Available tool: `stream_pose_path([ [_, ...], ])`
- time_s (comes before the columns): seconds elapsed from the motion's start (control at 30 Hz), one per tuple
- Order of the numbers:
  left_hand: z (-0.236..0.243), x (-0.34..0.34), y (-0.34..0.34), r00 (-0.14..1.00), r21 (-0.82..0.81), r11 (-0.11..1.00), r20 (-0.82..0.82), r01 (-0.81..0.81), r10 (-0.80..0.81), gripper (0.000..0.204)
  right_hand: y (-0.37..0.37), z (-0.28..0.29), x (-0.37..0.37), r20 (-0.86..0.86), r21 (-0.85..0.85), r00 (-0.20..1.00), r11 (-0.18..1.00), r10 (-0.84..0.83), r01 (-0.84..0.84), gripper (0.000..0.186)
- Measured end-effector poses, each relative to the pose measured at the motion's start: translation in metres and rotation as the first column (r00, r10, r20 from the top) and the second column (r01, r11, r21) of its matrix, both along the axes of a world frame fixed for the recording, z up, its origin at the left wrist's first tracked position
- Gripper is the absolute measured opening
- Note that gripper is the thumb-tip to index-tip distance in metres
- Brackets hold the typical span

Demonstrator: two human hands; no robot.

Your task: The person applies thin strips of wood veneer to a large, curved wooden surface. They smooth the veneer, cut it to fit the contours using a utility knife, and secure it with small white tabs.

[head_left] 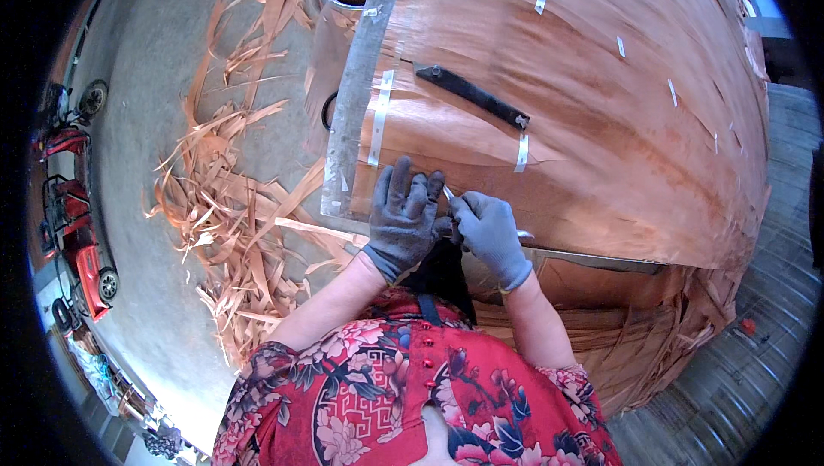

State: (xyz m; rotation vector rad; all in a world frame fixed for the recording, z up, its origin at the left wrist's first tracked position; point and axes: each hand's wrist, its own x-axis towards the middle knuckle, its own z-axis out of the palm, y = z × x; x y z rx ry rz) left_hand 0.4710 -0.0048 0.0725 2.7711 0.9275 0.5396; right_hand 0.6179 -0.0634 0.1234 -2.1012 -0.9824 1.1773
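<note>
Your left hand [403, 217], in a dark grey glove, lies flat on the reddish veneer sheet [601, 114] near its front edge. Your right hand [489, 230], gloved in lighter grey, pinches a strip of pale tape [448, 193] just beside it. A long metal straightedge [360, 80] and a dark knife [472, 95] rest on the sheet. Veneer scraps [232, 208] litter the floor [146, 123] at your left.
</note>
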Motion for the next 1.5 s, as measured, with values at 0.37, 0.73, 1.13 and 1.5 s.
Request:
stream_pose_path([
  [0.37,0.008,-0.013,0.003,0.997,-0.026,0.996,0.005,0.083,-0.083,0.074,0.013,0.030,0.020,-0.397,0.224,0.910,0.949,-0.119,0.221,0.019],
  [0.73,0.027,-0.017,0.009,0.995,-0.052,0.995,-0.034,0.090,-0.092,0.058,0.092,0.015,0.097,0.815,0.235,0.580,0.913,0.002,-0.334,0.022],
  [1.13,0.045,-0.022,0.017,0.993,-0.212,0.972,0.086,0.103,-0.086,0.066,0.084,0.022,0.080,-0.239,0.208,0.968,0.969,-0.079,0.131,0.023],
  [1.5,0.050,-0.025,0.122,0.941,0.018,0.998,0.335,-0.053,0.044,0.084,0.136,0.010,0.024,-0.825,0.070,0.551,0.946,-0.124,0.318,0.026],
])
